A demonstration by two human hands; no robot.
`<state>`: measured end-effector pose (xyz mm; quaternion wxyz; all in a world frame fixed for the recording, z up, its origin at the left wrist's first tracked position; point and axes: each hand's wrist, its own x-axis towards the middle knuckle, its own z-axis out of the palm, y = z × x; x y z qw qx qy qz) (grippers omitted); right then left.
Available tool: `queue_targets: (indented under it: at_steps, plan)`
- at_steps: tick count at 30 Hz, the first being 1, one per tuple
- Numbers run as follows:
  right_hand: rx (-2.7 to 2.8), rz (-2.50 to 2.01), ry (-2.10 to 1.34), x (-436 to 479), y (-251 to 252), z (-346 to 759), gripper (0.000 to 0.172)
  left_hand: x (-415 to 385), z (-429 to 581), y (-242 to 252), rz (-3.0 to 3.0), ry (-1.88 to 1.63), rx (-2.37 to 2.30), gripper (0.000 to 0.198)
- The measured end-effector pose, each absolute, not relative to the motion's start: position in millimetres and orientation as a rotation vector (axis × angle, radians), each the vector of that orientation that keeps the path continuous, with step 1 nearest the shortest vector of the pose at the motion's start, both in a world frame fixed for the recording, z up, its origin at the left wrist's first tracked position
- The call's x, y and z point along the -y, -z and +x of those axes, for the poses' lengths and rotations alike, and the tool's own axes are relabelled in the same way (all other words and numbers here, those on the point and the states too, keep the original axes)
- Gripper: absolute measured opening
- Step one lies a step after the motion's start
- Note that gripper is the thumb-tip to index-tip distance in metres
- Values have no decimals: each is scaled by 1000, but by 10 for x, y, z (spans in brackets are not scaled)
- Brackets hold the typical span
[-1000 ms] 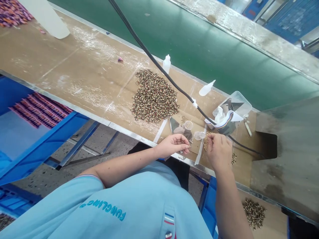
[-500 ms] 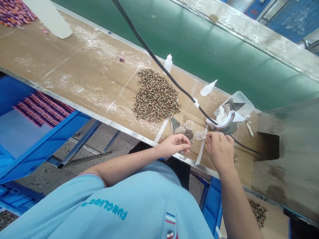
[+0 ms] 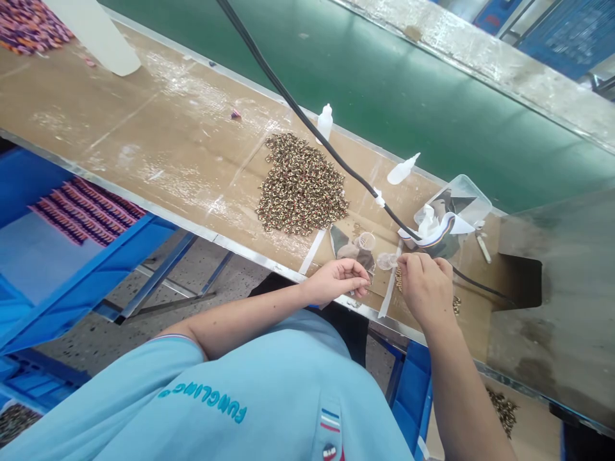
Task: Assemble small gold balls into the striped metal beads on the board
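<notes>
My left hand (image 3: 340, 280) is at the table's front edge, its fingers curled and the thumb and fingertips pressed together. Whatever it pinches is too small to make out. Beyond it a mirror-like sheet (image 3: 340, 243) lies flat, with a small clear round dish (image 3: 366, 241) on it. My right hand (image 3: 423, 282) is closed in a pinch beside another small clear dish (image 3: 385, 261); its fingertips are at that dish's edge, and what they hold is hidden. Small gold pieces (image 3: 398, 279) lie partly under the right hand.
A big heap of small gold-and-dark pieces (image 3: 302, 186) covers the table's middle. Behind stand a white squeeze bottle (image 3: 325, 121) and a lying one (image 3: 403, 169). A black cable (image 3: 293, 105) crosses above. A clear tub (image 3: 473, 195) and a metal housing (image 3: 552, 333) are at right.
</notes>
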<state>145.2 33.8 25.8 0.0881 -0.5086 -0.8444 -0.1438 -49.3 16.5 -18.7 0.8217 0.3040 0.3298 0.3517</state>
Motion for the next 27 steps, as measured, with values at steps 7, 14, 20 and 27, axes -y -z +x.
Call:
queue_targets:
  at_steps: [7, 14, 20, 27]
  plan:
    - [2537, -1468, 527, -340, -255, 1470, 25, -161, -495, 179, 657, -752, -696, 40]
    - [2551, -1466, 537, -339, -254, 1465, 24, -166, -501, 178, 661, -753, -695, 40]
    - [2552, -1467, 547, -333, -255, 1474, 25, -167, -490, 177, 659, -754, -700, 39]
    - [2555, -1420, 513, -335, -277, 1472, 23, -167, -485, 176, 662, -756, -701, 38]
